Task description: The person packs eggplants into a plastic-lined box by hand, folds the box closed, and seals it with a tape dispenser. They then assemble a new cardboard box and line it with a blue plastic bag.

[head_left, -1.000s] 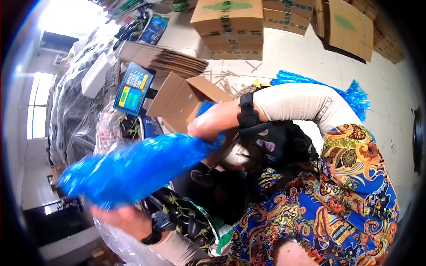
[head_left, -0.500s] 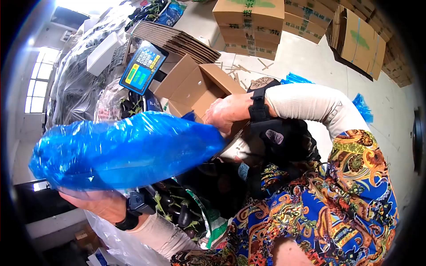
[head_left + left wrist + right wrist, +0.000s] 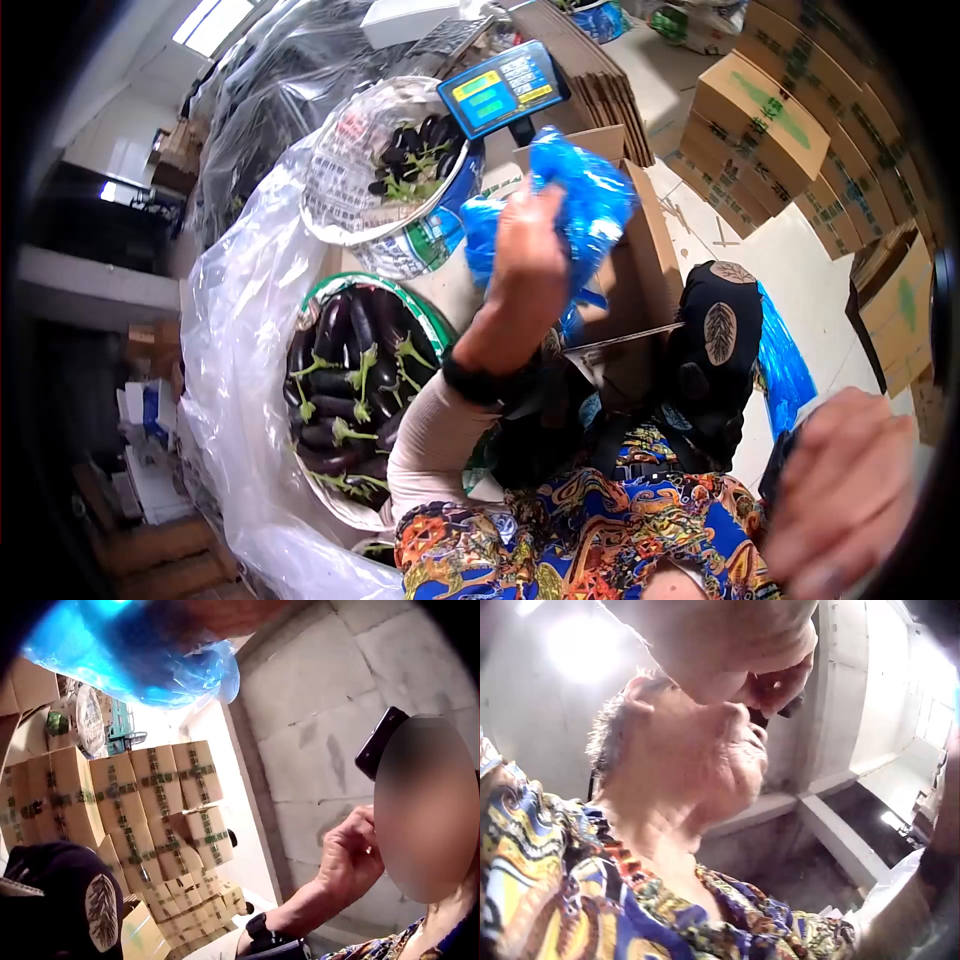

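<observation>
The left hand [image 3: 530,265] grips a crumpled blue plastic bag [image 3: 600,205] over an open cardboard box [image 3: 650,240]. In the left wrist view the bag [image 3: 172,679] hangs at the top, below part of the blurred hand. Raised near the face, the right hand [image 3: 845,490] is blurred in the head view. The left wrist view shows that right hand [image 3: 349,855] with curled fingers and nothing visible in them; the right wrist view shows it [image 3: 735,645] close up, beside the mouth. Dark eggplants [image 3: 350,360] fill a lined container left of the left forearm.
A scale display [image 3: 505,90] stands behind the box. Another sack of eggplants [image 3: 385,215] is beside it, with flattened cardboard [image 3: 590,75] behind. Stacked cartons [image 3: 760,130] stand at the back right. More blue plastic [image 3: 785,365] lies right of the person's knee.
The right hand has let go of the bag and risen to the face. The left hand has carried the bag rightward and up over the box; the bag is now bunched. The head view has turned left.
</observation>
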Motion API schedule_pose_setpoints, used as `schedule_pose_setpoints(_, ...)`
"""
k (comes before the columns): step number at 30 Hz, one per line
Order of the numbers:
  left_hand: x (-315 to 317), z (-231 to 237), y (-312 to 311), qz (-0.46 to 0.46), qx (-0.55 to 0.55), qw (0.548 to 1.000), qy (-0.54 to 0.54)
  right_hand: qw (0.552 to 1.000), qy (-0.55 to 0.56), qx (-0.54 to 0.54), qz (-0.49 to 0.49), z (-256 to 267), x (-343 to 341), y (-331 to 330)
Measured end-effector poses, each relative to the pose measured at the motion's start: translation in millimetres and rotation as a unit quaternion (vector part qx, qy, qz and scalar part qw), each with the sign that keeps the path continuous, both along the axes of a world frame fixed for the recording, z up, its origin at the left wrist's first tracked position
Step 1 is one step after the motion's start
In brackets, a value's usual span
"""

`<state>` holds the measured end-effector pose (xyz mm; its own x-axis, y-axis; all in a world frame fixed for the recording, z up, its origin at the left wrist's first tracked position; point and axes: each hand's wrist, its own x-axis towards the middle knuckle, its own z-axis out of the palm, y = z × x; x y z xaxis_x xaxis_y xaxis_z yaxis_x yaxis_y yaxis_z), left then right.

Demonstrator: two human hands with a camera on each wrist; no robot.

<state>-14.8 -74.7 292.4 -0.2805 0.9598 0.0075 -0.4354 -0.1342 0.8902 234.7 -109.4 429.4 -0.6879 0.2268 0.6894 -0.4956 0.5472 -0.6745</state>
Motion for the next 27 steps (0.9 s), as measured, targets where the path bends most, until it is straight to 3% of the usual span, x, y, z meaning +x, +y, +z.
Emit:
schedule_pose_setpoints(3, 18, 12, -3, -0.019, -0.003, 0.996, -0.084, 0.988, 0.065, -0.138, 0.028, 13, 24, 4)
schedule_pose_setpoints(4, 12, 0, -2, -0.026, 0.019, 0.999, -0.005, 0.981, 0.078, -0.172, 0.036, 16, 27, 5)
schedule_pose_setpoints(5, 8, -4, -11, 0.001, 0.1, 0.943, 0.316, 0.974, 0.093, -0.199, 0.046, 18, 32, 5)
schedule_pose_setpoints(6, 4, -8, -20, 0.121, 0.166, 0.789, 0.579, 0.969, 0.101, -0.219, 0.056, 21, 35, 5)
schedule_pose_setpoints(8, 5, -9, -17, 0.074, 0.059, 0.944, 0.317, 0.96, 0.12, -0.244, 0.067, 22, 41, 2)
schedule_pose_setpoints(9, 11, 0, -13, -0.02, -0.067, 0.998, 0.012, 0.956, 0.123, -0.253, 0.076, 25, 42, 1)
schedule_pose_setpoints(10, 13, 9, -14, -0.07, -0.034, 0.987, -0.141, 0.952, 0.122, -0.268, 0.081, 27, 43, -2)
schedule_pose_setpoints(11, 11, 11, -15, -0.088, -0.006, 0.987, -0.135, 0.948, 0.126, -0.28, 0.086, 28, 41, -6)
schedule_pose_setpoints(13, 19, 13, -19, -0.029, -0.01, 0.988, -0.148, 0.941, 0.141, -0.289, 0.107, 32, 38, -10)
schedule_pose_setpoints(19, 25, 26, -24, -0.041, -0.031, 0.989, -0.141, 0.929, 0.095, -0.293, 0.204, 40, 33, -7)
schedule_pose_setpoints(21, 22, 25, -24, -0.038, -0.027, 0.995, -0.083, 0.94, 0.083, -0.27, 0.192, 39, 28, -4)
schedule_pose_setpoints(24, 31, 27, -33, 0.006, -0.062, 0.995, -0.083, 0.944, 0.067, -0.274, 0.173, 30, 16, 3)
schedule_pose_setpoints(27, 17, 7, -14, 0.021, -0.001, 0.999, -0.026, 0.954, 0.046, -0.253, 0.153, 18, 4, 3)
